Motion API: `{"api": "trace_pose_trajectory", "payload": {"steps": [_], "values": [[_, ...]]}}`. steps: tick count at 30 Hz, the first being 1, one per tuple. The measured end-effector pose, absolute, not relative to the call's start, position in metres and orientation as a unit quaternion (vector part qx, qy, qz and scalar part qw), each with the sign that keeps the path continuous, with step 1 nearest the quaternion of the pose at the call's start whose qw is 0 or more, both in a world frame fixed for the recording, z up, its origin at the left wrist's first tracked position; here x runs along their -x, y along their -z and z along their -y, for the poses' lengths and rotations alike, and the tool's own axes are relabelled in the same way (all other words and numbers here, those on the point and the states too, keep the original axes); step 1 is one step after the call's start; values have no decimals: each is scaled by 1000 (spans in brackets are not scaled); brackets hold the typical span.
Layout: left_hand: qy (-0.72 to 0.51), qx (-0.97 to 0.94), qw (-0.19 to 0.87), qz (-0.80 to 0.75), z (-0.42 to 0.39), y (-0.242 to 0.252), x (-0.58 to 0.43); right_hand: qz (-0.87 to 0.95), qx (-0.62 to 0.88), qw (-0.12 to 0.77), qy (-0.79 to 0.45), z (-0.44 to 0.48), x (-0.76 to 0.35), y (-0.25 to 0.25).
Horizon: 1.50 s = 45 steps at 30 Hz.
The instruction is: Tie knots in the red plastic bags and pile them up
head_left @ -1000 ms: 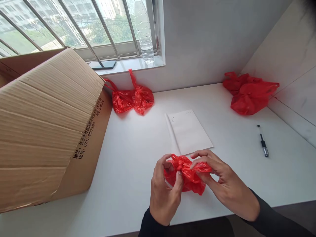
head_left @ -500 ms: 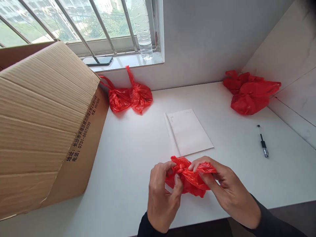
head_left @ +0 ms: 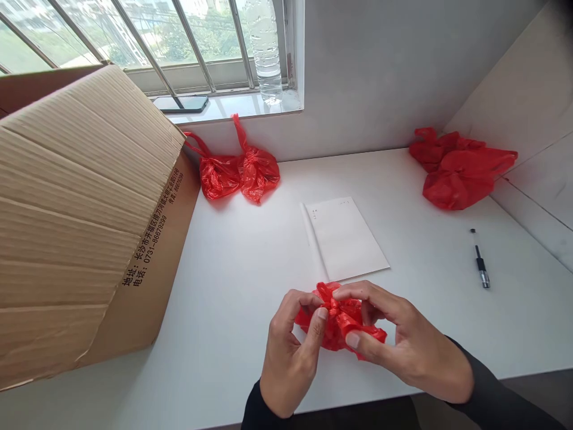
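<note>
A knotted red plastic bag [head_left: 333, 337] lies at the table's near edge between my hands. My left hand [head_left: 293, 352] pinches it at the left of the knot, thumb and index finger closed on the plastic. From the other side, my right hand [head_left: 398, 334] has its index finger on the knot and its thumb against the loose twisted end. What is inside the bag is hidden. Just beyond it lies a notebook [head_left: 353, 242] with its cover folded back at the left.
To the left stands a large open cardboard box [head_left: 80, 209]. Two tied red bags [head_left: 259, 176] sit under the window, and more red bags [head_left: 461, 179] fill the right corner. A pen [head_left: 481, 266] lies at right. The sill holds a phone [head_left: 183, 104] and a water bottle [head_left: 268, 60].
My right hand has let its grip on the twisted end loosen, its index finger shifting left onto the knot and its thumb lower. The left hand stays at the knot.
</note>
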State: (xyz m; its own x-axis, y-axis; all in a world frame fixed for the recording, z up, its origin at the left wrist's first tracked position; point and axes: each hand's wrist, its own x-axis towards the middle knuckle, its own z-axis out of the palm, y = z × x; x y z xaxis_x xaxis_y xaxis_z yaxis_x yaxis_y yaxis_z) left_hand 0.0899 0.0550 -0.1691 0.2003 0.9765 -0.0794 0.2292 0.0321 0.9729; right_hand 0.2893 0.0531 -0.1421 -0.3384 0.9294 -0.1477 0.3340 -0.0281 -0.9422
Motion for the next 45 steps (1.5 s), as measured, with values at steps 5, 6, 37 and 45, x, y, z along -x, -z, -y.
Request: {"api": "trace_pose_trajectory", "payload": {"steps": [5,6,37,45], "values": [[-401,-541,521,-524,-55,173,-90,661,529,271,-458,-49,-282,159],[-404,-531,524,-529,-54,173,-90,659,531,272,-459,-49,-282,160],[-396,-737,267,-479,-47,175,-97,637,535,259,-492,-64,-281,141],[-420,-670,347,-505,-46,175,-94,608,542,277,-510,-62,-282,150]]}}
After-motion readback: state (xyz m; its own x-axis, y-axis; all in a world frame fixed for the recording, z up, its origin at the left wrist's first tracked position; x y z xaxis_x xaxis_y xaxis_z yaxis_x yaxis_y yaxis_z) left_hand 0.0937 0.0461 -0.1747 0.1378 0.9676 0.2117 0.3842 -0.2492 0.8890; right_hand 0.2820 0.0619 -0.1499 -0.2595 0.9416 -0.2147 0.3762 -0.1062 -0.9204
